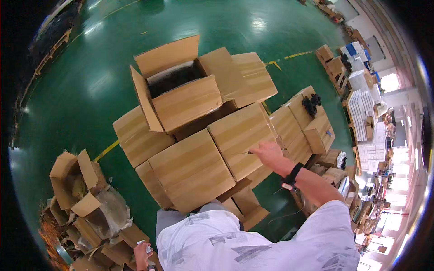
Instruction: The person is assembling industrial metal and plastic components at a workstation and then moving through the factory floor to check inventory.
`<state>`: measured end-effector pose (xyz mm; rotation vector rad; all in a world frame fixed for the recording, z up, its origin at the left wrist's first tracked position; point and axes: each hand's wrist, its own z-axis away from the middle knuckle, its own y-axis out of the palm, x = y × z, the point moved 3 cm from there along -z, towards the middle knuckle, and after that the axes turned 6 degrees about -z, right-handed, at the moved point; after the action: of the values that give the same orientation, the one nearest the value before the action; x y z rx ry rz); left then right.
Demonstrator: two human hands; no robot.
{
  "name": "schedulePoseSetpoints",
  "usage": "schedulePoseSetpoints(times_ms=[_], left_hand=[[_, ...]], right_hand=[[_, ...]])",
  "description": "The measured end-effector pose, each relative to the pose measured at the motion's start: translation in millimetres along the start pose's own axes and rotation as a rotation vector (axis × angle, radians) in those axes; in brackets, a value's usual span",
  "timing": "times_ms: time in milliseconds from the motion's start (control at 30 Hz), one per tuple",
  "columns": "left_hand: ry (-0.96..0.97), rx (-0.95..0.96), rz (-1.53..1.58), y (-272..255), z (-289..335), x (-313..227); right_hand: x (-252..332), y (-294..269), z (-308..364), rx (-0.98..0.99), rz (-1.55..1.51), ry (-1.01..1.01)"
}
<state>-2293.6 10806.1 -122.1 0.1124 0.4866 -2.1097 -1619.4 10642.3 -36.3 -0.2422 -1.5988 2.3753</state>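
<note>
My right hand [267, 156] is closed over the right-hand one of two taped cardboard boxes [244, 137]. A thin tool with a dark tip [250, 152] pokes out of its fingers toward the left; its kind is too small to make out. Beside it on the left lies the other shut box [192, 171]. My left hand [143, 258] hangs low at my left side, closed on a small whitish piece [145, 245] that I cannot identify. Beyond the two boxes stands an open carton [187, 105], its flaps spread and dark contents inside.
More shut boxes [142, 135] flank the open carton. At right, further boxes [289, 124] carry a black bundle [310, 106]. Torn, opened cartons [68, 180] and plastic film [115, 210] are heaped at left. Loaded pallets [346, 97] line the right side of the green floor [99, 86].
</note>
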Motion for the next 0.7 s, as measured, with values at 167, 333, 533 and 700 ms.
schedulePoseSetpoints(times_ms=[167, 333, 533, 700], left_hand=[[0.038, -0.028, -0.053, 10, 11, -25], [0.034, -0.015, -0.028, 6, 18, -22], [0.001, -0.028, -0.085, 17, 19, -7], [-0.002, -0.090, -0.037, 19, 28, -6]], right_hand=[[8, 26, -8, -0.012, -0.086, 0.013], [4, 28, -21, 0.044, -0.112, 0.002], [1, 29, -31, -0.014, -0.068, -0.076], [-17, 13, -39, 0.147, -0.087, 0.046]])
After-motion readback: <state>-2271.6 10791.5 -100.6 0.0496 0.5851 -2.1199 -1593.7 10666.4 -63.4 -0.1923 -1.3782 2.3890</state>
